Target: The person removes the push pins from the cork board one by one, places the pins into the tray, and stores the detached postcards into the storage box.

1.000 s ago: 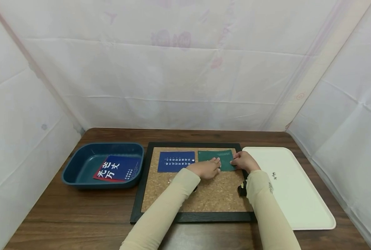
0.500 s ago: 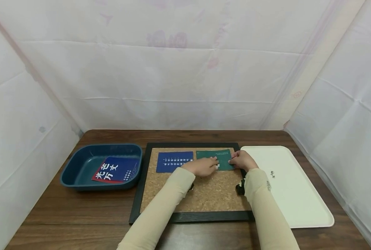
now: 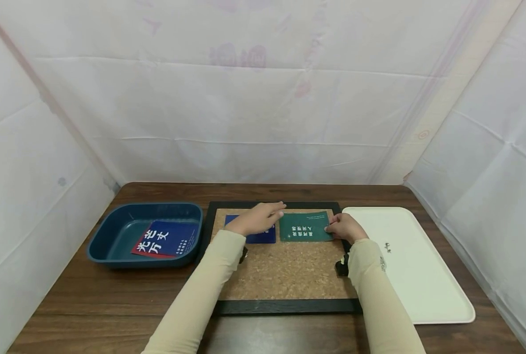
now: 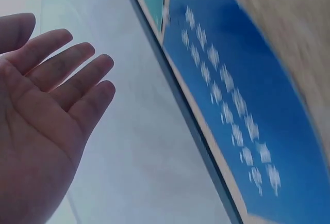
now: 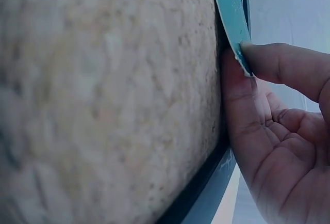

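My right hand (image 3: 346,228) pinches the right edge of a green card (image 3: 305,227) with white characters. In the right wrist view the card's corner (image 5: 233,12) is between thumb and finger, tilted up off the cork. A blue card (image 3: 263,237) with white writing lies to its left on the black-framed corkboard (image 3: 289,278). Over the blue card hovers my left hand (image 3: 257,219), fingers extended and holding nothing, hiding part of that card. The left wrist view shows the open palm (image 4: 46,115) apart from the blue card (image 4: 227,43).
A dark teal tub (image 3: 112,236) stands left of the board, with a blue card (image 3: 170,233) and a red one (image 3: 145,250) beneath it. To the right lies a white tray (image 3: 422,275) bearing small dark items (image 3: 387,248). White sheeting encloses the back and sides.
My left hand has lifted off the green card and moved left over the blue card, uncovering the green card's writing. The right hand keeps its pinch at the same edge.
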Demonstrator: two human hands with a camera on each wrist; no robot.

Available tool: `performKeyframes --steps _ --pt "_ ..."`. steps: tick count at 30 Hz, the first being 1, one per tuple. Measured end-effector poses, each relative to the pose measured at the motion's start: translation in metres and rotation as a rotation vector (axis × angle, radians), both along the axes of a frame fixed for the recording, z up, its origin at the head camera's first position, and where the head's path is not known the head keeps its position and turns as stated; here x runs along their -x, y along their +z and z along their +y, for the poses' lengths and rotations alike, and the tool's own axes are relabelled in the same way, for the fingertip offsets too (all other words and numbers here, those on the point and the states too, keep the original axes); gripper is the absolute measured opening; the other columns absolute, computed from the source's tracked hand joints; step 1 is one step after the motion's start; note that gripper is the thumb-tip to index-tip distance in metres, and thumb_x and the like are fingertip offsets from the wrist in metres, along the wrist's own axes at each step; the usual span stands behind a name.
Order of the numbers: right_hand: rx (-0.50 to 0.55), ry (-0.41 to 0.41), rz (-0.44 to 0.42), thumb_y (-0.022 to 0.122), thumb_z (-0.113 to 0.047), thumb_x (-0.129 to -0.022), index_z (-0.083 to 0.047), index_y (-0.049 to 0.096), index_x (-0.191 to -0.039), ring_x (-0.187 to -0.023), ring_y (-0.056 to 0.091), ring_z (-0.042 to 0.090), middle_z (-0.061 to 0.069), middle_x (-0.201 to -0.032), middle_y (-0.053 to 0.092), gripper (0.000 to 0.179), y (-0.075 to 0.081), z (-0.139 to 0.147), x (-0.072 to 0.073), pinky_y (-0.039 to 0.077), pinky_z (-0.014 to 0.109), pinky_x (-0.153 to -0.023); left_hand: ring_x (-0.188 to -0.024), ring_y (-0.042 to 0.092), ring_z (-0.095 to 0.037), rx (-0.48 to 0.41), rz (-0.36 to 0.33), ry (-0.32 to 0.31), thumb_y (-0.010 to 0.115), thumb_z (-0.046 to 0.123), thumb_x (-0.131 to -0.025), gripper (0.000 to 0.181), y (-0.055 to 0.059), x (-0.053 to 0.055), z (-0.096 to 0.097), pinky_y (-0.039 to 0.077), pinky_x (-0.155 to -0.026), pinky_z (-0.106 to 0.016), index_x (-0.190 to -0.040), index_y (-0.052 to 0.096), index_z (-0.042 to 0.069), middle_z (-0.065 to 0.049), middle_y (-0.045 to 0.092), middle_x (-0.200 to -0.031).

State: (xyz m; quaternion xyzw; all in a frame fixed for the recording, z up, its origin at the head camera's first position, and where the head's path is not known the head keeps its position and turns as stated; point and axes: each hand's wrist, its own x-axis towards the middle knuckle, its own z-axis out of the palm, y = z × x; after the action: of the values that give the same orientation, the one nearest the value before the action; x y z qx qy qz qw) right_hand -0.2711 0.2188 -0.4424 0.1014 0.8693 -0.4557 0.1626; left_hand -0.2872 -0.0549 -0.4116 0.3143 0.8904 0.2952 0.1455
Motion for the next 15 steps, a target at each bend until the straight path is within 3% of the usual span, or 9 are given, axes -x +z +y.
performKeyframes --steps 4,15 --pt "0.005 -0.008 -0.006 0.059 -0.002 -0.091 0.001 0.049 -0.092 -0.074 0.054 0.014 0.008 -0.087 0.051 0.011 -0.002 0.002 0.000 0.048 0.024 -0.063 -0.134 0.047 -0.023 -0.025 0.033 0.045 0.037 0.029 -0.105 0.047 0.003 0.002 -0.018 0.039 -0.111 -0.042 -0.150 0.035 0.013 -0.007 0.038 -0.153" --pt "0.021 -0.015 -0.010 0.058 -0.003 -0.092 0.006 0.049 -0.105 -0.082 0.056 0.016 0.012 -0.098 0.051 0.018 -0.001 0.004 -0.002 0.051 0.027 -0.069 -0.137 0.042 -0.029 -0.053 0.080 0.171 0.038 0.032 -0.105 0.049 0.013 -0.002 -0.062 0.035 -0.112 -0.050 -0.151 0.034 0.016 -0.009 0.036 -0.154"
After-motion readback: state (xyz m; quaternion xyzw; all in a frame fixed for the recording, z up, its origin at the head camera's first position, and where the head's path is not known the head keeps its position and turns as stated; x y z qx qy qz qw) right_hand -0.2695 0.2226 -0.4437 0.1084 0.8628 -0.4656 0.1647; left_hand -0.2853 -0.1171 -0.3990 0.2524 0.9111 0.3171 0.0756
